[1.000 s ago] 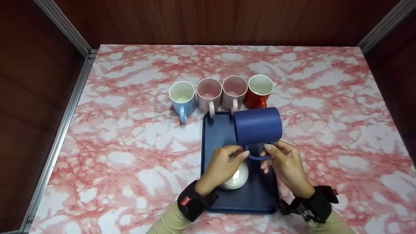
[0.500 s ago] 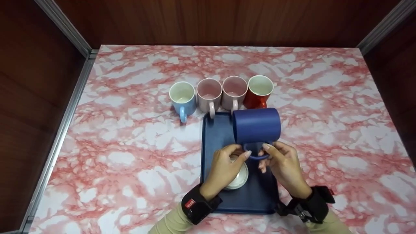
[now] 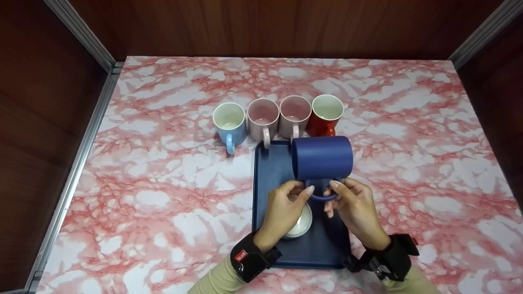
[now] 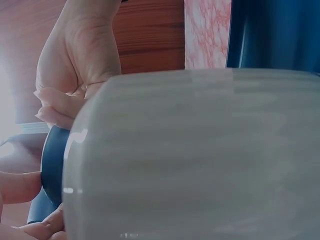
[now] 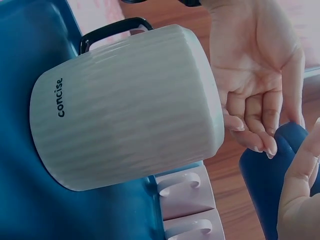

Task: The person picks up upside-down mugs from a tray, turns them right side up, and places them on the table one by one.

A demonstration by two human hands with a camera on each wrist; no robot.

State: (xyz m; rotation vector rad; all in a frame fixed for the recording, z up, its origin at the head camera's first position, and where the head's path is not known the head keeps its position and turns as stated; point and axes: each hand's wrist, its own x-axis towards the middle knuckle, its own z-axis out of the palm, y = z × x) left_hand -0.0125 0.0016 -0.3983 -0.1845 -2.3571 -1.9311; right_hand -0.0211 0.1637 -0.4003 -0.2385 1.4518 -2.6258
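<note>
A dark blue mug [image 3: 322,157] is held on its side over the blue tray [image 3: 267,163], its handle pointing toward the person. My left hand [image 3: 282,208] pinches the left end of that handle between thumb and fingers. At the handle's right end, my right hand [image 3: 359,204] grips with thumb and curled fingers. Beneath the left hand, a white ribbed mug [image 5: 130,105] with a black handle and the word "concise" stands on the tray, partly hidden in the head view. It fills much of the left wrist view.
Behind the tray stand a light blue mug [image 3: 232,130], two pink mugs [image 3: 256,128] and a red mug [image 3: 322,124], in a row with handles facing the person. The table [image 3: 163,196] has a red-and-white marbled top. Dark wood panels [image 3: 261,28] enclose its back and sides.
The blue mug has shifted slightly left and toward the person, staying on its side. Both hands keep hold of its handle; the left forearm has moved a little to the right.
</note>
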